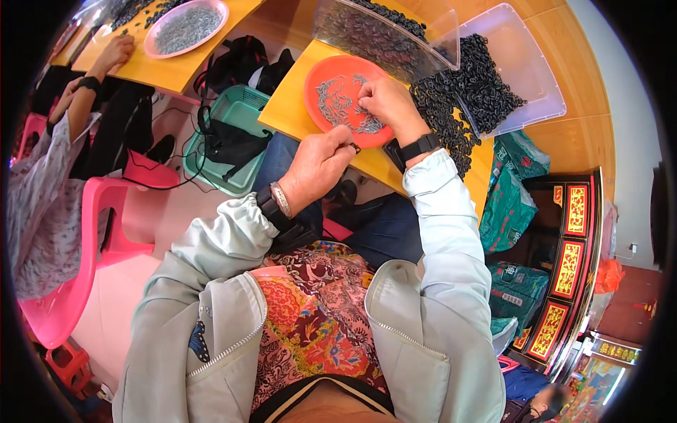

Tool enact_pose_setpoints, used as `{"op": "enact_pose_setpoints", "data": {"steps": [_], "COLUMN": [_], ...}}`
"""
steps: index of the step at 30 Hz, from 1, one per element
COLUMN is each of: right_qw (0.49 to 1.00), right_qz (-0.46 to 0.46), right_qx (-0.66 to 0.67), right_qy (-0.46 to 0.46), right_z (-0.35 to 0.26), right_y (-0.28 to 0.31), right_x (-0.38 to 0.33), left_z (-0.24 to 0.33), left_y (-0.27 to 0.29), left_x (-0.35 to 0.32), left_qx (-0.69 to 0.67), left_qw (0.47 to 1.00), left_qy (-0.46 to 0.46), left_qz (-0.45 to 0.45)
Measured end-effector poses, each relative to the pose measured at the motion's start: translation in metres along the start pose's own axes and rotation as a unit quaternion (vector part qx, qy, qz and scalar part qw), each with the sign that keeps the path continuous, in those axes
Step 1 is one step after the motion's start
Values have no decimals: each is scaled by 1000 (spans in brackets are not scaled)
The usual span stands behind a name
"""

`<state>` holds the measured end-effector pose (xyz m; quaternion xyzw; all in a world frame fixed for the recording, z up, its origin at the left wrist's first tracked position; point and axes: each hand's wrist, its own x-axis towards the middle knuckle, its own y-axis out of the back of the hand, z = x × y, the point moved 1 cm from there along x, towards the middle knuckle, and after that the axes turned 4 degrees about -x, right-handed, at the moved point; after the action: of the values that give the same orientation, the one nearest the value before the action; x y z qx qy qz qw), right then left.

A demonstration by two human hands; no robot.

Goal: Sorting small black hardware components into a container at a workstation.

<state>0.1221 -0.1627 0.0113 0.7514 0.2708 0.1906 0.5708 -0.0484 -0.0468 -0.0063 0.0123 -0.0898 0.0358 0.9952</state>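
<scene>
Nearest the body, the left hand (319,163) is closed, its fingertips pinching one small black ring (355,148) just off the near edge of the wooden table (289,106). Just beyond, the right hand (388,102) rests on the orange plate (338,84), fingers curled down onto a scatter of small grey metal clips (337,99); whether it grips one cannot be told, since the fingertips hide what lies under them. The plate sits at the table's near-left corner.

To the right of the plate a loose heap of black rings (451,120) spills across the table and into a clear plastic lid (525,70). Behind the plate a clear plastic bin (384,32), tilted, holds more dark pieces, blurred through its wall.

Beneath the table's left edge stands a green basket (236,113) with a black bag in it. Farther left, another person's hand (116,51) lies on a second table beside a pink plate (187,27) of grey pieces; that person sits on a pink chair (77,282), partly cut off by the dark rim.
</scene>
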Motion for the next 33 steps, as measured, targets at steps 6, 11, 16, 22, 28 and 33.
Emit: {"op": "enact_pose_setpoints", "data": {"steps": [6, 11, 16, 22, 28, 33], "right_qw": [998, 999, 983, 868, 832, 831], "right_qz": [-19, -13, 27, -18, -21, -21], "right_qx": [-64, -51, 182, 492, 549, 550], "right_qy": [-1, -1, -27, -70, -75, -77], "right_z": [-10, -12, 3, 8, 12, 12], "right_y": [2, -3, 1, 8, 7, 6], "right_x": [3, -7, -22, -33, -41, -42], "left_z": [7, 3, 1, -1, -5, -5], "left_y": [-2, -3, -4, -5, -7, -7], "left_x": [-2, -3, -3, -3, -1, -2], "left_qx": [15, 8, 9, 14, -30, -37], "left_qw": [1000, 1000, 1000, 1000, 999, 998], "left_qy": [-13, -11, -14, 2, 33, 37], "left_qz": [-9, -8, -7, -24, -13, -16]}}
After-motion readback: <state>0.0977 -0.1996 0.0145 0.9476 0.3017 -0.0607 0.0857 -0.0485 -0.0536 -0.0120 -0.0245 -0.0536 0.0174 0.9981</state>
